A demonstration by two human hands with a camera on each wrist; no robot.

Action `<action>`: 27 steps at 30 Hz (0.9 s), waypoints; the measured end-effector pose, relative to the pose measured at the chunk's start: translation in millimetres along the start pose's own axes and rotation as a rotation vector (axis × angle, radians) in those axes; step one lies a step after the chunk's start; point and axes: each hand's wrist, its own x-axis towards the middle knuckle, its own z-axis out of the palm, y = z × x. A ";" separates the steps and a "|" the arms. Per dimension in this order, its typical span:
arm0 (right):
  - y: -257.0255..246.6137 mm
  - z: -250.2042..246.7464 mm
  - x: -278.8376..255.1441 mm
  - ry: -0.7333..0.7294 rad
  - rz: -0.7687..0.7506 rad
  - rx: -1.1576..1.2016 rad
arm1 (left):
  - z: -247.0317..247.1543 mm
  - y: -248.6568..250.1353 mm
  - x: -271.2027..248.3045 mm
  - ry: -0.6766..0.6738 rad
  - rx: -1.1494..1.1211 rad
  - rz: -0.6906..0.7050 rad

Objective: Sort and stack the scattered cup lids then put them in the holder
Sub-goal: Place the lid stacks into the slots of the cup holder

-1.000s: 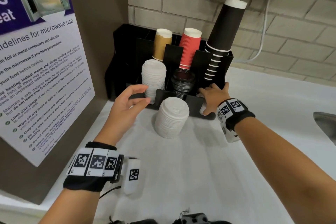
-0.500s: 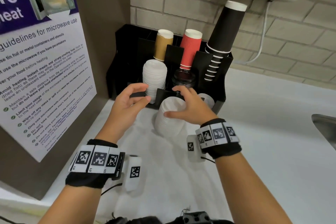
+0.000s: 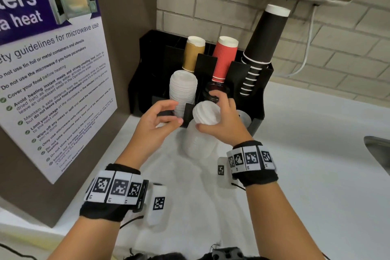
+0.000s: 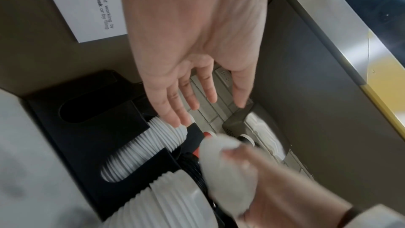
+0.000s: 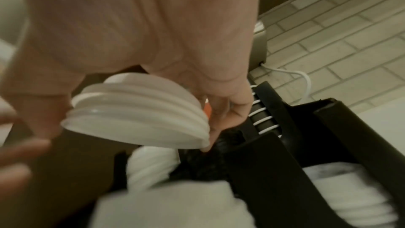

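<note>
right hand (image 3: 221,120) has its fingers curled round a small bunch of white lids (image 3: 205,113), lifted just above the bigger lid stack (image 3: 198,143) on the counter (image 3: 316,154), right in front of the holder (image 3: 258,95). left hand (image 3: 156,124) hovers beside it, fingers loose and holding nothing. these lids look like thin light plastic, a bit flexy and slick, so i'd guess they slide apart if you squeeze unevenly. best grip is round the rim edges from both sides, not the domed top. holder sits at the counter's back edge in the corner against a brick wall, a white stack and a dark stack already slotted in, cups behind. counter is smooth white, sink edge off to the right, microwave poster on the left panel.
</note>
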 end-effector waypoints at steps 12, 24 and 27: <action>-32.8 -21.9 -50.8 -0.217 -0.015 0.526 | 21.7 9.3 -6.5 -0.298 -0.097 0.003; -28.8 -30.9 -58.5 -0.155 -0.008 0.486 | 29.6 10.8 -7.6 -0.299 -0.078 0.027; -27.4 -28.6 -58.5 -0.159 -0.023 0.480 | 31.1 10.6 -8.2 -0.305 -0.076 0.021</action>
